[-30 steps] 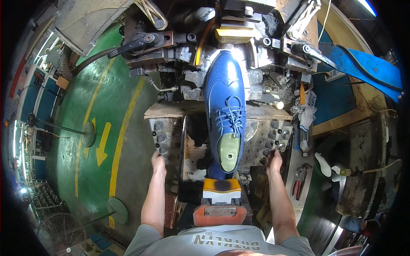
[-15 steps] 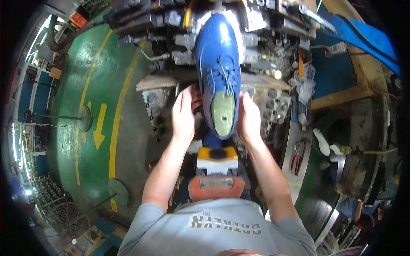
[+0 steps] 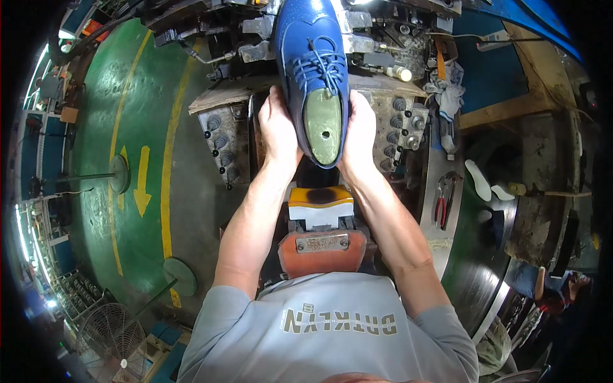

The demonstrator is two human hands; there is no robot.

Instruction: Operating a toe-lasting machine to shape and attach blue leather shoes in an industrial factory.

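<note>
Short-sleeved grey shirt (image 3: 332, 350), printed lettering (image 3: 339, 322)

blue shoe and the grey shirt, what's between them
Head view: nearer the blue shoe, a yellow-and-white pad; then, nearer the grey shirt, an orange-red block.

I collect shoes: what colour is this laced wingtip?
The laced wingtip is blue, clearest in the head view.

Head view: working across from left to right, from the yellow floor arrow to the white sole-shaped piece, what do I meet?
Yellow floor arrow, left lever panel, left hand, blue shoe, right hand, right lever panel, red-handled pliers, white sole-shaped piece.
</note>
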